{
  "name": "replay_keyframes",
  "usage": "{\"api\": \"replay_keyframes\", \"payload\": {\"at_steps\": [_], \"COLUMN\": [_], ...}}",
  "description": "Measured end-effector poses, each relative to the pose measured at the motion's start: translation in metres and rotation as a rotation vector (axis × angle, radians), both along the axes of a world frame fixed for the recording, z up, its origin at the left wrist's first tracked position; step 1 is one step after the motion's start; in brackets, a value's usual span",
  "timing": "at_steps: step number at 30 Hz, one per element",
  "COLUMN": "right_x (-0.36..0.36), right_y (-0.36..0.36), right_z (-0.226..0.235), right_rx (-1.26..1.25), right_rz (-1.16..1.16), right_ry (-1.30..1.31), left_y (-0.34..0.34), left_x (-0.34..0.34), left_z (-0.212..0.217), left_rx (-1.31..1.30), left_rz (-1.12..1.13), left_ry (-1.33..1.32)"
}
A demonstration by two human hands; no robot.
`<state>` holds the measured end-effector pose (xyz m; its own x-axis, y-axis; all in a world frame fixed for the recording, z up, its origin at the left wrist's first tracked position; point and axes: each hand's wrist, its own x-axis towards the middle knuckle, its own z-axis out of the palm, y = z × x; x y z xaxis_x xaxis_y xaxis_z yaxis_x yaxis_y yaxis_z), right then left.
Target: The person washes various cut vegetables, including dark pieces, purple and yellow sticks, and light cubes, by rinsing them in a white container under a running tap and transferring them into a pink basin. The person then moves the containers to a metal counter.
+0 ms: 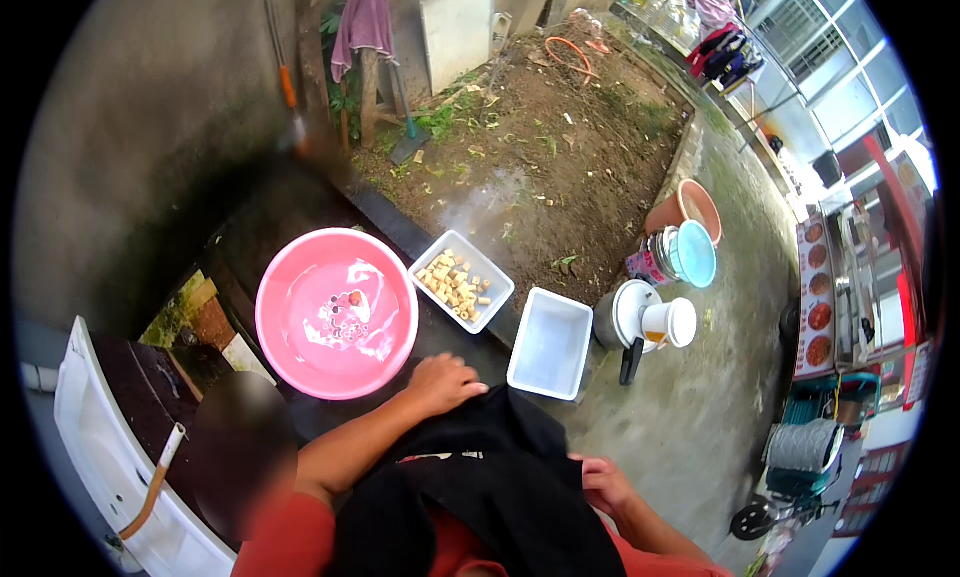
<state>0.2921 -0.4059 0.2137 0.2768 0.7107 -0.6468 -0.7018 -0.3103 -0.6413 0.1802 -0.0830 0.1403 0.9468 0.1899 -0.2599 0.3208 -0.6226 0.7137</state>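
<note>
A black apron (470, 507) spreads across my front over red sleeves. My left hand (445, 385) has its fingers closed at the apron's upper left edge, just below the pink basin. At the apron's right side, my right hand (605, 483) pinches the cloth, its fingertips partly hidden. The round pink basin (290, 362) holds water with bright reflections and bubbles. Beside it, a white rectangular tub (421, 277) contains several pale yellow chunks, their kind unclear. A second white tub (550, 342), with nothing visible inside, stands to its right.
Right of the tubs stand a pressure cooker (628, 312) with a black handle, a white container (680, 322), a light blue basin (695, 254) and a brown bucket (700, 205). A white sink (90, 427) lies at left. Bare soil (540, 177) stretches beyond.
</note>
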Motion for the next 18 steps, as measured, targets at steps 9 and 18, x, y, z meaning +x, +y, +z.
{"api": "replay_keyframes", "payload": {"at_steps": [9, 18], "right_x": [-0.01, -0.004], "right_y": [0.039, -0.015], "right_z": [0.003, -0.106], "right_rx": [0.007, -0.179], "right_rz": [-0.067, 0.419], "right_ry": [-0.165, -0.343], "left_y": [-0.069, -0.068], "left_x": [-0.001, -0.012], "left_z": [0.033, -0.036], "left_rx": [-0.583, -0.281], "left_rz": [-0.509, -0.61], "left_ry": [0.437, 0.137]}}
